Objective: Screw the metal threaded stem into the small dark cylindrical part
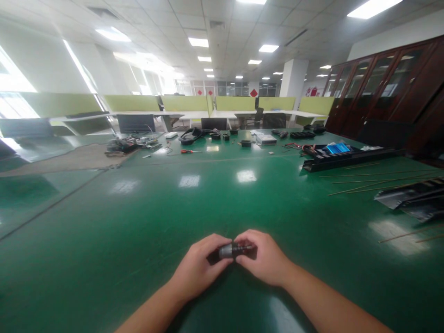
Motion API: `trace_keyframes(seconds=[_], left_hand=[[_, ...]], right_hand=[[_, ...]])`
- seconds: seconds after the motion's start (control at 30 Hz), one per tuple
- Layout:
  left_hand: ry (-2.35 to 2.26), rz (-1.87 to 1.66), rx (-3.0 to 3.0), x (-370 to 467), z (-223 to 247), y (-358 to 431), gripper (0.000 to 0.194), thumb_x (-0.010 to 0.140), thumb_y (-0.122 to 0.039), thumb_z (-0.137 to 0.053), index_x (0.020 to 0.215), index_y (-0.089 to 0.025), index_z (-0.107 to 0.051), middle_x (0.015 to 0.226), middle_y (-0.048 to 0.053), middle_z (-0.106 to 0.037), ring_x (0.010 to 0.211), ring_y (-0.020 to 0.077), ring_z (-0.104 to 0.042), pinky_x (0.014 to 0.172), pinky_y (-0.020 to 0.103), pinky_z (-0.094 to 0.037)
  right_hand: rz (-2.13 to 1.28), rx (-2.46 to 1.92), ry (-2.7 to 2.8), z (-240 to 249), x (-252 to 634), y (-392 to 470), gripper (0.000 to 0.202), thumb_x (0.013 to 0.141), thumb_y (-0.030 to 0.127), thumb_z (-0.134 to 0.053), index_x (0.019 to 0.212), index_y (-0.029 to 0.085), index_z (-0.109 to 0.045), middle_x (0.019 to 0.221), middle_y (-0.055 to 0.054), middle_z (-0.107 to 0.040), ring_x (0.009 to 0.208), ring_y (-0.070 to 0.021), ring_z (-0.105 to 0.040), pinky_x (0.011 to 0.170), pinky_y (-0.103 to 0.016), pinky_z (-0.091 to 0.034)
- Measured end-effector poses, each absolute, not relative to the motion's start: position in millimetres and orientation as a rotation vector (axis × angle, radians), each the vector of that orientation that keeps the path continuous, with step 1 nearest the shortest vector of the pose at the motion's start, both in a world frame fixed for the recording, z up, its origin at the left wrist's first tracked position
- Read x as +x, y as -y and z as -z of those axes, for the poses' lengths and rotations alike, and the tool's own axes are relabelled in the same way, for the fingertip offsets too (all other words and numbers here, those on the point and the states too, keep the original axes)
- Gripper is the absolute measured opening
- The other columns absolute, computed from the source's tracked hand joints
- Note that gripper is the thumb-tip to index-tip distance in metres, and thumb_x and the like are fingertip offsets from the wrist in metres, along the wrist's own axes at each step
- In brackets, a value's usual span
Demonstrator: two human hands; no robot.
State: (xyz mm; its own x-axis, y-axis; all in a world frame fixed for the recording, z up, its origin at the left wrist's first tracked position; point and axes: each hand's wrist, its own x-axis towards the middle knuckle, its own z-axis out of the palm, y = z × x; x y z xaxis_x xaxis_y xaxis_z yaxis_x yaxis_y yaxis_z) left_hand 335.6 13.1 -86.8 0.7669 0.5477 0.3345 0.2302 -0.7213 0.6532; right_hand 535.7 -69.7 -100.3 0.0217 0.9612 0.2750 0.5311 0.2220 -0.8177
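Observation:
Low in the middle of the head view, a small motor-like cylinder (226, 251) lies sideways between my two hands. Its body is metallic grey, and its right part is black and narrower. My left hand (204, 259) grips the grey body, with the thumb on the near side and the fingers on the far side. Around the narrower black end, the thumb and fingers of my right hand (262, 256) are closed. Part of that end is hidden by the fingers. Both hands are close above the green tabletop (208, 208).
Beyond my hands lie a red-handled screwdriver (187, 151), a black tray-like part (190, 135) and a white box (266, 139). Long black channels (347, 159) and thin rods (374, 181) lie at right. A cluttered heap of parts (126, 144) sits back left.

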Motion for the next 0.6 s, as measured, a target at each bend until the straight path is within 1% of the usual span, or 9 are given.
trace_keyframes(seconds=[0.3, 0.6], left_hand=[[-0.562, -0.709, 2.381, 335.4, 86.3, -13.0, 0.02, 0.089, -0.024, -0.064, 0.108, -0.022, -0.066, 0.1, 0.006, -0.07, 0.091, 0.0189, -0.065, 0.082, 0.029, -0.052], [-0.559, -0.708, 2.413, 336.3, 86.1, -11.8, 0.021, 0.088, -0.023, -0.065, 0.108, -0.022, -0.067, 0.1, 0.005, -0.07, 0.091, 0.0185, -0.066, 0.082, 0.028, -0.053]], right_hand=[[-0.622, -1.438, 1.642, 99.8, 534.9, 69.7, 0.026, 0.071, 0.014, -0.072, 0.095, 0.022, -0.071, 0.09, -0.002, -0.069, 0.083, -0.0181, -0.063, 0.074, -0.028, -0.046], [-0.629, -1.437, 1.654, 98.1, 535.6, 70.4, 0.012, 0.077, 0.02, -0.072, 0.089, 0.021, -0.073, 0.085, -0.002, -0.069, 0.078, -0.0163, -0.062, 0.07, -0.026, -0.045]])
